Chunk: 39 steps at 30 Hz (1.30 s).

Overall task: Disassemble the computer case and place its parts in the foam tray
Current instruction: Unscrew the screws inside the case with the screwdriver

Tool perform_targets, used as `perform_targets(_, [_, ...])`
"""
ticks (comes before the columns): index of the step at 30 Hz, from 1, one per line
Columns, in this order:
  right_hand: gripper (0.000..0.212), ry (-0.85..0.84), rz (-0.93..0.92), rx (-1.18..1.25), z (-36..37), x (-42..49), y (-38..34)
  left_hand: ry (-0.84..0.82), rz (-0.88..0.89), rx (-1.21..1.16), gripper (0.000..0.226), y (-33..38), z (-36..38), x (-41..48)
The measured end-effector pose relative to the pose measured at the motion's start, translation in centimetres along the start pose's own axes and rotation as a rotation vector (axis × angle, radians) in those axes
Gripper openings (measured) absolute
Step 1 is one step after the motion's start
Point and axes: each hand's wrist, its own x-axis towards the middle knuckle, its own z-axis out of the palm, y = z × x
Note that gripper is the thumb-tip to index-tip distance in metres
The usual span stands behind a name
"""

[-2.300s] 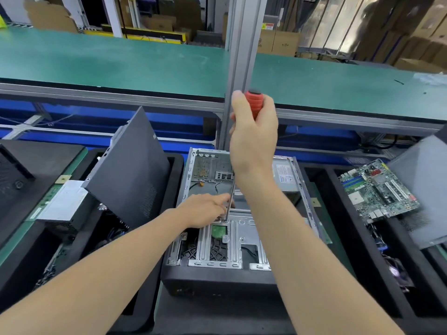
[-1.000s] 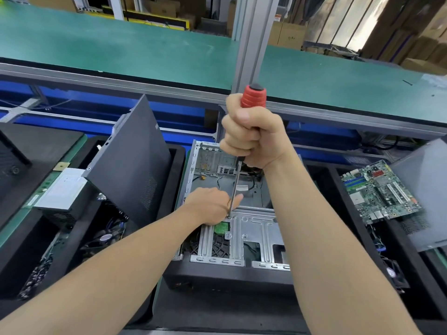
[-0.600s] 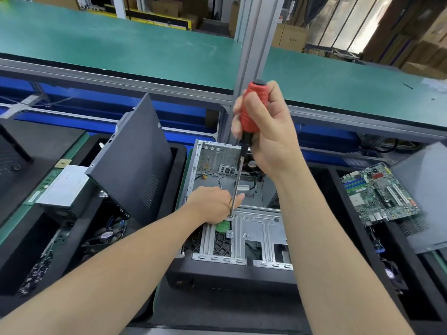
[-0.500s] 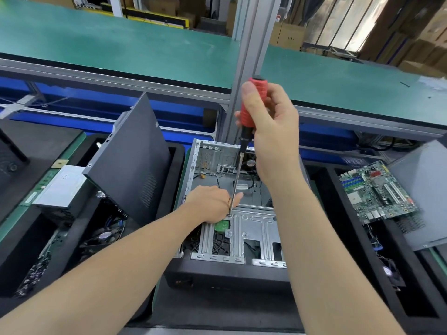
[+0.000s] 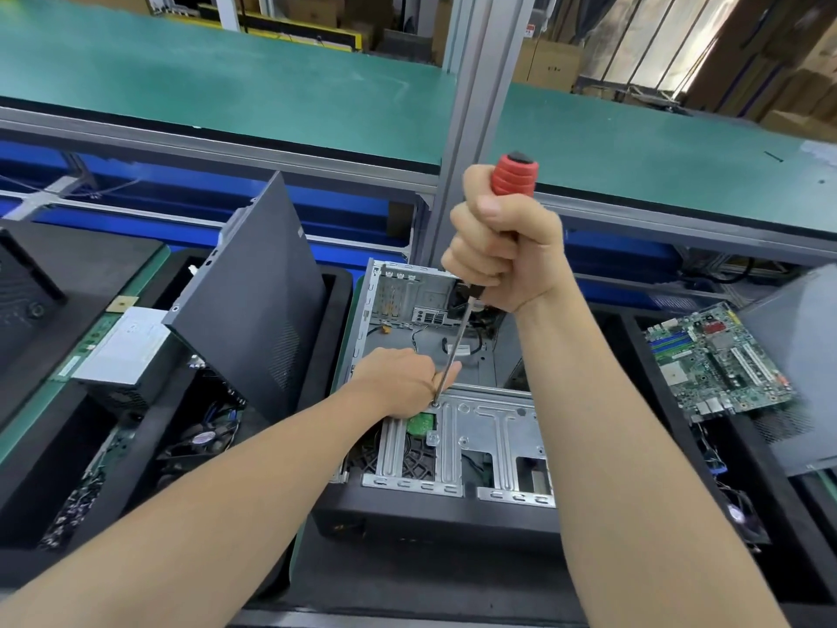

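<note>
**Screwdriver set on the case bracket, both hands on it**

The computer case (image 5: pixel 493 428) lies open on its side in the middle, directly under both hands. The right hand (image 5: pixel 502 251) is above the case's far half, closed in a full fist round the red handle of the screwdriver (image 5: pixel 515 174), which stands nearly upright. The left hand (image 5: pixel 398 383) rests on the case's left edge, its fingers (image 5: pixel 446 378) pinching the lower shaft just above the tip. The tip sits on the far left corner of the metal bracket (image 5: pixel 498 423) that spans the near half of the case.

Half a second ago the right hand held the handle loosely, with the fingers partly spread and the thumb laid along it; now all the fingers are wrapped tight. The left hand and the tip are where they were.

The case lies between two black trays. The left foam tray (image 5: pixel 339 287) holds a dark side panel (image 5: pixel 253 301) leaning upright, a silver box (image 5: pixel 122 351) beside it, and a small fan (image 5: pixel 201 437) among cables lower down. The right foam tray (image 5: pixel 627 328) holds a green circuit board (image 5: pixel 715 360), a grey panel (image 5: pixel 797 373) tilted against its far side, and another fan (image 5: pixel 736 514) near the front corner.
</note>
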Motion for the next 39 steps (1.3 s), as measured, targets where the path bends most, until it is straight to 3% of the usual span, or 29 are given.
perform_targets(3, [0.031,-0.160,0.019,0.171,-1.2,-0.1,-0.1,0.005,-0.062,-0.039,0.108,0.3,-0.2,-0.2])
perform_targets(5, [0.027,-0.074,-0.002,0.132,-1.1,-0.3,0.0,0.025,-0.054,-0.042,0.102,0.2,0.0,-0.1])
perform_targets(12, [0.024,0.721,-0.140,-0.624,3.1,-0.9,0.3,-0.019,-0.010,-0.038,0.092,0.0,-0.2,-0.4])
perform_targets(15, [0.023,1.064,-0.201,-0.629,5.2,-0.1,1.8,-0.076,-0.013,-0.036,0.087,0.2,-0.8,-0.4])
perform_targets(18, [0.026,1.203,-0.309,-0.729,6.3,0.6,2.9,-0.113,-0.031,-0.020,0.064,0.5,-1.1,-0.7])
perform_targets(20, [0.035,1.175,-0.298,-0.733,6.0,0.8,2.7,-0.097,-0.029,-0.008,0.070,0.4,-0.8,-0.6])
perform_targets(22, [0.043,1.011,-0.201,-0.595,5.2,0.9,1.9,-0.051,-0.018,0.001,0.091,0.2,-0.4,-0.3])
perform_targets(28, [0.032,0.158,0.043,-0.089,0.9,0.2,0.3,0.012,0.008,-0.046,0.091,-0.5,0.1,-0.1])
perform_targets(30, [0.033,-0.019,0.060,0.048,-0.1,-0.1,0.2,0.004,0.012,-0.042,0.092,-0.4,-0.1,-0.1])
perform_targets(33, [0.031,0.033,-0.028,0.026,-0.3,-0.6,0.4,-0.029,0.006,-0.043,0.092,-0.3,-0.4,-0.2])
perform_targets(36, [0.035,0.317,-0.144,-0.256,1.2,-1.3,0.3,-0.037,0.010,-0.041,0.091,-0.4,-0.5,-0.2])
perform_targets(39, [0.025,0.650,-0.223,-0.633,2.9,-1.7,0.2,-0.053,0.008,-0.037,0.087,-0.3,-0.5,-0.3])
